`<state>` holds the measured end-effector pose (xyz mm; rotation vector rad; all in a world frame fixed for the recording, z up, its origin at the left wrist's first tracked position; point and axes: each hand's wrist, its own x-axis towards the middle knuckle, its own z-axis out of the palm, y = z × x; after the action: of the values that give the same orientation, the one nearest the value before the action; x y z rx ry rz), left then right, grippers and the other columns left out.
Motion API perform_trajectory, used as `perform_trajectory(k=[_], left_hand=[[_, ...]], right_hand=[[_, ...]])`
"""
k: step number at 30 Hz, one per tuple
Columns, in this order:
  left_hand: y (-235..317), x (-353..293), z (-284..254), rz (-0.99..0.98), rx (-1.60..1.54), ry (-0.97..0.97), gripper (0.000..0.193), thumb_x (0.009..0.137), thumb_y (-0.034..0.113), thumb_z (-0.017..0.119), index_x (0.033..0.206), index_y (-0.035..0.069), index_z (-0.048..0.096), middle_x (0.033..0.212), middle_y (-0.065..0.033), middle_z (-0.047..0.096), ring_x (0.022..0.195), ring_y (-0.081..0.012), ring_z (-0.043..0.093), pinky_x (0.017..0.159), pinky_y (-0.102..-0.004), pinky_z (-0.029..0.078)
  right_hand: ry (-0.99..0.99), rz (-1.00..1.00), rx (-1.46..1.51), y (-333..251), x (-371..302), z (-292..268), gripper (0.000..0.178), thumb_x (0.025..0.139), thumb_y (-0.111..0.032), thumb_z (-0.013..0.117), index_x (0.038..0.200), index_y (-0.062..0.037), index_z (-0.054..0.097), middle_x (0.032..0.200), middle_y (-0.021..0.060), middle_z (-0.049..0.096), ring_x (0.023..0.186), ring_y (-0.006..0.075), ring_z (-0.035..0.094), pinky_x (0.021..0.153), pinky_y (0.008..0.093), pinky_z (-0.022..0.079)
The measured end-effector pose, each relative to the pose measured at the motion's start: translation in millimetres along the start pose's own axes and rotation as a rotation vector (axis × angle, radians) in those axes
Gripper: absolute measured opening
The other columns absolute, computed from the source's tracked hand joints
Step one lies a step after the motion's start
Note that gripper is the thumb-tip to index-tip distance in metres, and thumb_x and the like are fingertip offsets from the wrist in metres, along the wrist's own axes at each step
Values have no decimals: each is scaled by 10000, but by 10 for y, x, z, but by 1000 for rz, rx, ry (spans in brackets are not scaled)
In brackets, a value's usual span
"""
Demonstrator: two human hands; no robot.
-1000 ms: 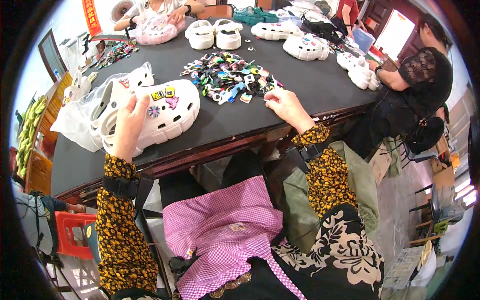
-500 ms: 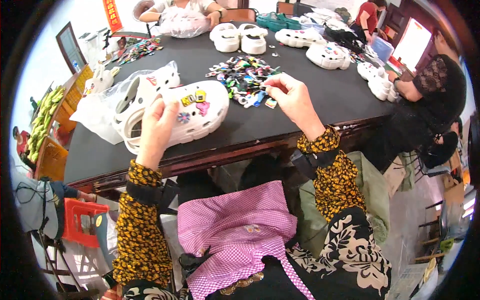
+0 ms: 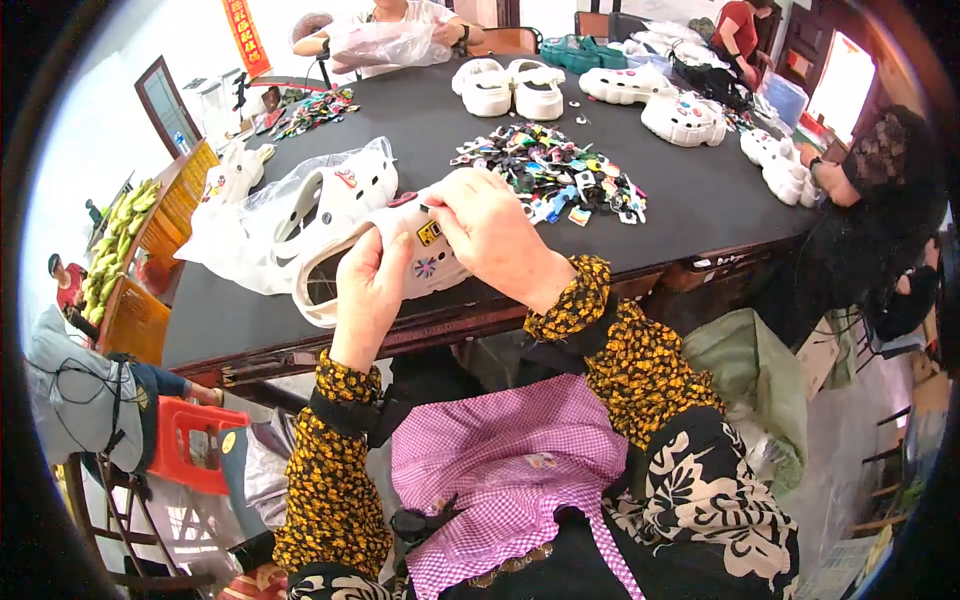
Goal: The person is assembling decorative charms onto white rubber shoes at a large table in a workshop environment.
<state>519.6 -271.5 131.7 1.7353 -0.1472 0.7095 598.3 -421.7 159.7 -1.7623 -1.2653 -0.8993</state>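
Note:
A white clog tilts at the table's near edge, with my left hand closed on its side by the heel opening. A yellow-and-black charm and a blue flower charm show on its upper. Over the toe part, my right hand pinches a small dark shoe charm, mostly hidden under the fingertips. Beside these fingers a dark red charm sits at the clog's top. Just behind is another white clog, partly in a clear plastic bag. A pile of colourful shoe charms lies beyond my right hand.
White clogs stand farther back on the black table, with more at the right. A person across holds a plastic bag. At the right edge, another person's hand touches white clogs. A red stool stands lower left.
My right hand has moved left from the charm pile to the top of the clog. The clog has turned in my left hand. Across the table, the person's bag has been raised and spread.

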Motion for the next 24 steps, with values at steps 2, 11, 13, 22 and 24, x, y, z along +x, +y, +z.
perform_trajectory(k=[2,11,13,22,24], left_hand=[[68,31,-8,60,125,-36,205,900,169,545,968,-16,602,769,-25,590,709,-72,502,659,-236,432],[34,20,-28,42,137,-23,209,899,183,540,961,-2,614,709,-39,600,666,-73,525,623,-246,438],[43,14,-26,35,123,-25,210,900,183,539,968,-1,615,713,-40,604,669,-73,528,627,-248,441],[115,18,-8,38,166,-30,223,903,186,534,994,-1,614,726,-49,615,675,-87,547,642,-255,453],[128,14,-15,49,162,-21,225,902,188,535,995,-2,614,727,-54,616,672,-92,550,641,-257,454]], right_hand=[[-21,12,5,29,7,-20,98,815,-98,564,881,-35,598,849,115,566,868,296,544,798,391,417],[8,199,234,-13,50,-40,89,787,-51,594,851,-13,642,798,129,617,769,305,591,736,382,457],[22,227,244,-6,58,-28,88,784,-43,591,851,-10,639,797,132,616,770,303,592,732,381,460],[53,176,169,55,69,-63,96,804,22,576,882,13,631,800,105,614,734,185,606,663,285,486],[119,253,199,104,79,-103,73,772,-14,584,830,4,625,780,145,610,758,309,592,711,374,471]])
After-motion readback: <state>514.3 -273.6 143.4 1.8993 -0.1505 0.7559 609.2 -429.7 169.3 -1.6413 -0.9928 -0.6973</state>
